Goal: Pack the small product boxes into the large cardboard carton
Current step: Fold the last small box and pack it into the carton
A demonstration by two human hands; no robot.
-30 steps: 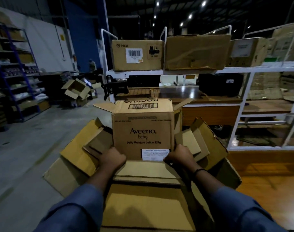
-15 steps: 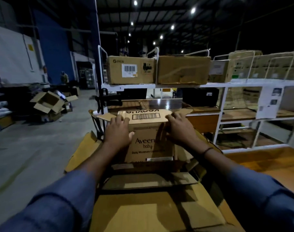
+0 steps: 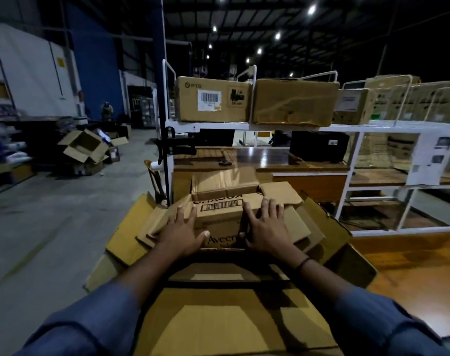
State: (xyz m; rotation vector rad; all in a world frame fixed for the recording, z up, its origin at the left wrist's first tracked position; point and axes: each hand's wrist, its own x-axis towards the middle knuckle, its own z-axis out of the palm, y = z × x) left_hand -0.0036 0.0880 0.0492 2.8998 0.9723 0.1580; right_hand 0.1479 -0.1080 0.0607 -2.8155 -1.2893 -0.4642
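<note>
Aveeno box (image 3: pixel 222 214): brown corrugated, barcode label on the top flap. It stands upright in the middle of the large carton (image 3: pixel 131 235), whose flaps are splayed out all round. The base is hidden behind the carton's near flap, so I can't tell if it's fully seated. Left hand (image 3: pixel 181 231) and right hand (image 3: pixel 266 227) both lie flat on the top, fingers straight and spread, thumbs down on the front face. That's pressing, not gripping, and nothing is held. Handling guess: board is stiff along edges and corners, top flaps are loose and will give under load. If full of product it's likely fairly heavy, and the matte surface shouldn't slip. Don't lift by the flaps. Take it low on the two side walls or under the bottom corners, and push down over the edges rather than mid-flap. Behind it is another brown box (image 3: pixel 225 183), then a white rack (image 3: pixel 270 127) carrying a PICO box (image 3: pixel 211 98). Concrete floor (image 3: pixel 52 227) to the left.
</note>
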